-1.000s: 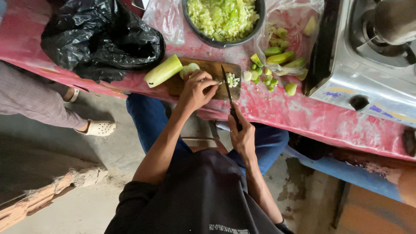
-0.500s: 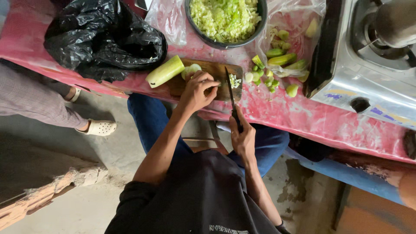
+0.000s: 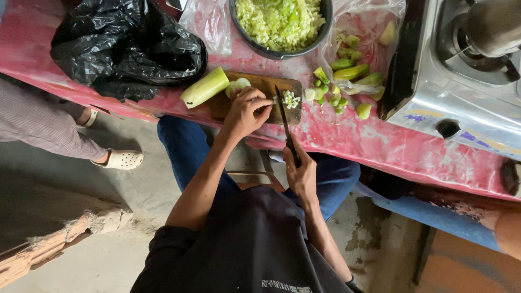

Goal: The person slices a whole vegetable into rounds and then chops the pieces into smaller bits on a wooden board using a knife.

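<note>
A person sits at a table (image 3: 347, 135) covered in a worn pink cloth, seen from above. The left hand (image 3: 247, 111) rests on a wooden cutting board (image 3: 260, 87) with its fingers curled shut over a pale green vegetable piece (image 3: 237, 87), pinning it down. The right hand (image 3: 301, 173) is wrapped tight round the handle of a dark knife (image 3: 285, 122), whose blade reaches onto the board just beside the left fingertips. A small heap of chopped bits (image 3: 291, 99) lies on the board on the far side of the blade.

A long peeled vegetable (image 3: 205, 87) lies half on the board's left end. Beyond the board stands a dark bowl (image 3: 325, 16) full of finely chopped green. To the right, green trimmings (image 3: 347, 70) lie on a clear plastic bag, near a metal gas stove (image 3: 461, 92). A black plastic bag (image 3: 125, 49) sits at the left. Another person's sandalled foot (image 3: 122, 159) shows on the floor.

To chop well here, it looks wise to keep the left fingertips tucked back behind the knuckles, and to sweep the cut bits aside before they crowd the blade.
</note>
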